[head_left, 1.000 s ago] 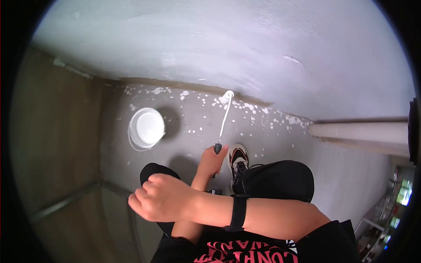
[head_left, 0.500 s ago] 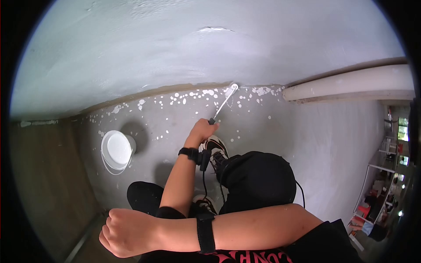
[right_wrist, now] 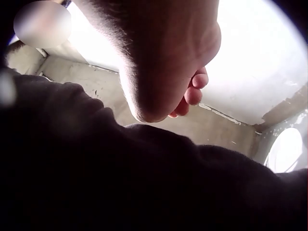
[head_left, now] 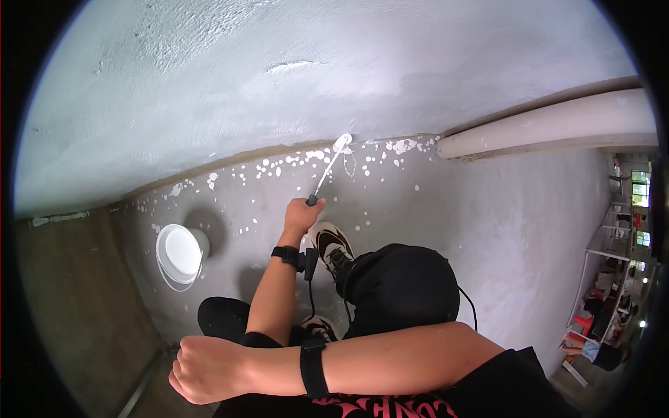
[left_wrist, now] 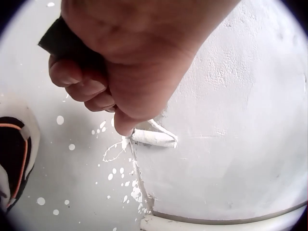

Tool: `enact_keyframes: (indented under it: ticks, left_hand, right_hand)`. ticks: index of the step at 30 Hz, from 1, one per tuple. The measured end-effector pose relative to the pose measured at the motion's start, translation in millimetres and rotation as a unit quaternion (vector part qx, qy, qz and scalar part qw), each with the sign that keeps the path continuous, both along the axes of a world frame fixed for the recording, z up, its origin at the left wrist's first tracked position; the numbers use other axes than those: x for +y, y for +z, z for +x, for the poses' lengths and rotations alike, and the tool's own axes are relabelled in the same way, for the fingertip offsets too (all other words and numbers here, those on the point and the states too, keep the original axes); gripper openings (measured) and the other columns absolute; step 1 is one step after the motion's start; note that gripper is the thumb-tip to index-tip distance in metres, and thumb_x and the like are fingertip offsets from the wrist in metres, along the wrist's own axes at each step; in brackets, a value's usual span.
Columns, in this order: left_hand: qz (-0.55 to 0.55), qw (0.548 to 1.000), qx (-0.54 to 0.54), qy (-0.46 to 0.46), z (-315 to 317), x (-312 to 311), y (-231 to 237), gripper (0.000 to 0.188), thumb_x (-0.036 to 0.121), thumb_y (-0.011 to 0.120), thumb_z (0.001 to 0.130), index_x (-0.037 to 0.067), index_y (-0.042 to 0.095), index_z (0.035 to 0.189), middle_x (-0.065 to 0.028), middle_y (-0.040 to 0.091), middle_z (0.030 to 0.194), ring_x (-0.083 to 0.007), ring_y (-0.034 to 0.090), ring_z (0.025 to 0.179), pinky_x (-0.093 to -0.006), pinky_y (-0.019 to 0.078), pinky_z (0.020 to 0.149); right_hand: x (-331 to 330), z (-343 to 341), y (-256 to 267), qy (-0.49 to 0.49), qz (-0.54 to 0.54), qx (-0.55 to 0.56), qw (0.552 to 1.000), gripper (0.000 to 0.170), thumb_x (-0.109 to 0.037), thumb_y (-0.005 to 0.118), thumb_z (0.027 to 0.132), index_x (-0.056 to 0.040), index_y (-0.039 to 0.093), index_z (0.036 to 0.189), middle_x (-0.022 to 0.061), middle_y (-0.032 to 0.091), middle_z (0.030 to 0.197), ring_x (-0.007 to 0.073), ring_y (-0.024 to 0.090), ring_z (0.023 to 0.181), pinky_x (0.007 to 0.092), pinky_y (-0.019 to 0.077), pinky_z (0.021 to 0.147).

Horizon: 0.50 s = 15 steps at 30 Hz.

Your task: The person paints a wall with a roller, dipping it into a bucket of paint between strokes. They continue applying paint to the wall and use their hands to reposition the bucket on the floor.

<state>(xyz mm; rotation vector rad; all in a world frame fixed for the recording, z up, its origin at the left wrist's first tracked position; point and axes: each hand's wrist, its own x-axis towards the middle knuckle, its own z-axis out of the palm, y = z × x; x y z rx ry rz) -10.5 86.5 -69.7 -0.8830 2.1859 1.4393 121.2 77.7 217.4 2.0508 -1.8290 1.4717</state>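
Observation:
In the head view my left hand [head_left: 300,217] grips the dark handle [head_left: 312,200] of a paint roller, whose thin white-smeared frame reaches forward to the white roller head [head_left: 342,143]. That head lies at the foot of the wall, where the wall meets the floor. The left wrist view shows the fingers curled round the handle [left_wrist: 52,39], and beyond them the roller sleeve [left_wrist: 156,138] lying along the wall. My right hand [head_left: 209,370] is held before my body with its fingers curled in, nothing visible in it. Dark cloth fills the lower right wrist view.
A white bucket [head_left: 201,244] with a wire handle stands on the floor to the left. Paint spots dot the floor along the wall [head_left: 293,90]. A thick pale pipe [head_left: 543,125] runs low on the right. My shoe [head_left: 331,240] is close behind the left hand.
The roller first travelled right along the wall base towards the pipe, then slid slightly back left. The head view has turned. My right hand stays curled in front of my body.

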Motion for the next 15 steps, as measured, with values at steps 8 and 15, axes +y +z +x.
enact_keyframes:
  ticks: [8,15]
  left_hand:
    - [0.033,0.995,-0.052,0.081,43,-57,2,0.038,0.029,0.072,0.080,-0.002,0.058,0.063,-0.0091,0.054,0.051,-0.0188,0.051,0.038,-0.0368,0.0427,0.039]
    - [-0.044,0.994,-0.035,0.093,110,-103,26,0.054,0.046,0.066,0.086,-0.006,0.061,0.073,-0.0184,0.059,0.054,-0.0274,0.064,0.048,-0.0417,0.0502,0.050]
  right_hand:
    - [-5,-2,-7,0.016,0.001,-0.012,1.000,0.018,-0.009,0.065,0.059,-0.0038,0.049,0.055,-0.0012,0.042,0.045,0.0153,0.047,0.042,0.0295,0.0341,0.041]
    - [-13,4,-2,0.063,0.011,0.035,0.997,0.014,-0.015,0.064,0.067,-0.0054,0.054,0.064,-0.0008,0.049,0.051,0.0134,0.056,0.047,0.0281,0.0391,0.044]
